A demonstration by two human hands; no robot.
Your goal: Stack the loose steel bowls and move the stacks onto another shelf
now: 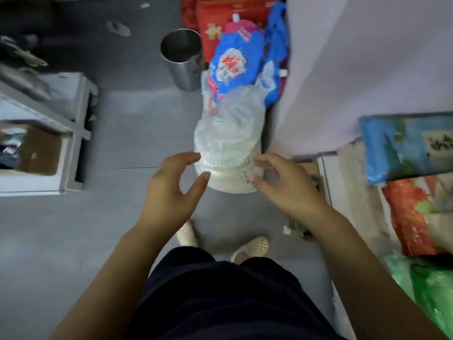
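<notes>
One stack of white ribbed bowls bagged in clear plastic sits on the grey floor, just ahead of the person's two pale perforated clogs. Its long axis runs away from the person, with the loose bag end pointing at the blue printed sack; leaning or upright, I cannot tell. Two hands are in: left hand and right hand flank the near end, fingers and thumbs spread wide, gripping nothing, fingertips right at the plastic. Beyond stands one tall shiny steel pot, with a lilac wall on the right.
</notes>
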